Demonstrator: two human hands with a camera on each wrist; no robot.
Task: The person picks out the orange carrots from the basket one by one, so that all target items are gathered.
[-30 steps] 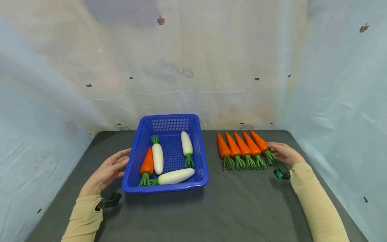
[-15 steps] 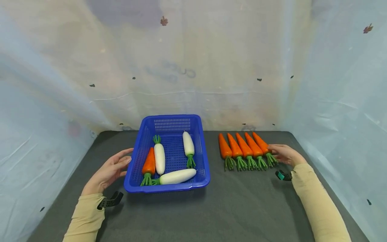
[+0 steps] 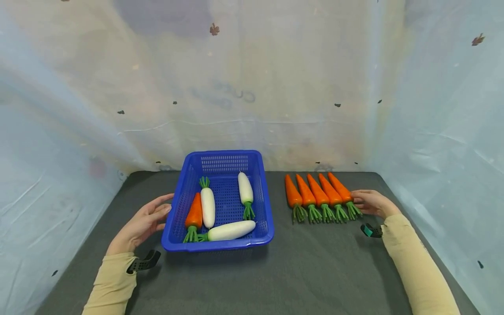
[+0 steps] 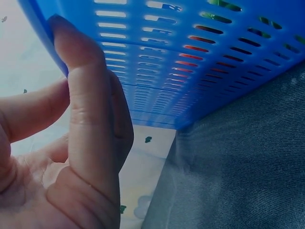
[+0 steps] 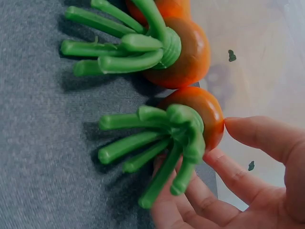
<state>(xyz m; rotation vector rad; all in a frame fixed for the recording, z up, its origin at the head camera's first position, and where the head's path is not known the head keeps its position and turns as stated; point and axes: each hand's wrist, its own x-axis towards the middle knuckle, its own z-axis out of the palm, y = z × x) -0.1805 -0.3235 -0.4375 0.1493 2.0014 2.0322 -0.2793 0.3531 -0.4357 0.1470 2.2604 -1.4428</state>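
Observation:
My left hand [image 3: 142, 225] rests its fingertips on the outer left rim of a blue plastic basket [image 3: 269, 218]; the left wrist view shows the fingers [image 4: 88, 105] along its slotted wall. Inside the basket lie a carrot [image 3: 194, 212] and three white radishes [image 3: 230, 230] with green stems. To the right, several orange carrots [image 3: 292, 192] lie side by side on the dark cloth, stems toward me. My right hand [image 3: 372, 202] touches the rightmost carrot [image 3: 340, 188] with loosely extended fingers. In the right wrist view, one fingertip meets this carrot's rounded end [image 5: 212, 112].
A dark grey cloth [image 3: 299, 271] covers the table. Pale plastic sheeting [image 3: 291, 87] stands behind the table and at both sides. The basket and the carrot row both lie close to the back edge.
My right hand has shifted slightly right, with less of it over the rightmost carrot. The left hand and the basket hold their places; the head view has shifted a little.

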